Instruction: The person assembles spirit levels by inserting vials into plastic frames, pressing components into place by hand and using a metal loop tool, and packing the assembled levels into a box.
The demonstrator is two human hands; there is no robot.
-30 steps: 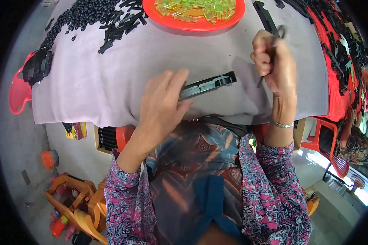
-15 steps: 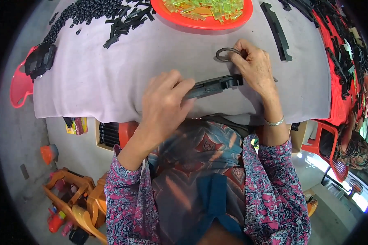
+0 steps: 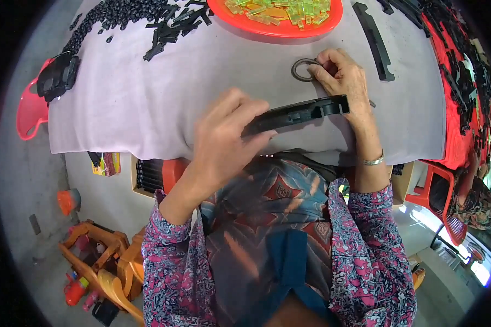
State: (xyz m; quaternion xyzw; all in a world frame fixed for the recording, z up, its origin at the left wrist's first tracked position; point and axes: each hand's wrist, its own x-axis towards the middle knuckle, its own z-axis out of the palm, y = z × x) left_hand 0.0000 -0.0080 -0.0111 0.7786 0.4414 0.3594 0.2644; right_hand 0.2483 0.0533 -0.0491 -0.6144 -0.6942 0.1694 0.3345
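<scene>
My left hand (image 3: 223, 133) is closed round one end of a long black plastic part (image 3: 297, 115), held tilted slightly up to the right above the cloth. Its free end, with clips and notches, reaches in front of my right wrist. My right hand (image 3: 345, 76) pinches a dark tool with a ring-shaped handle (image 3: 295, 70). The tool's thin other end (image 3: 372, 103) shows beyond the wrist; its middle is hidden by the hand, so its exact kind is unclear. A second long black plastic part (image 3: 374, 46) lies to the right of my right hand.
A red dish (image 3: 273, 34) of yellow-green clear pieces stands at the far edge. Small black round pieces (image 3: 117, 15) and black flat pieces (image 3: 172, 27) lie far left. More black parts (image 3: 463, 92) cover a red cloth at right. A person (image 3: 474, 201) sits at far right.
The black part in my left hand has moved right and turned somewhat, its free end now overlapping my right wrist. My right hand still holds the ring-handled tool, its fingers slightly shifted.
</scene>
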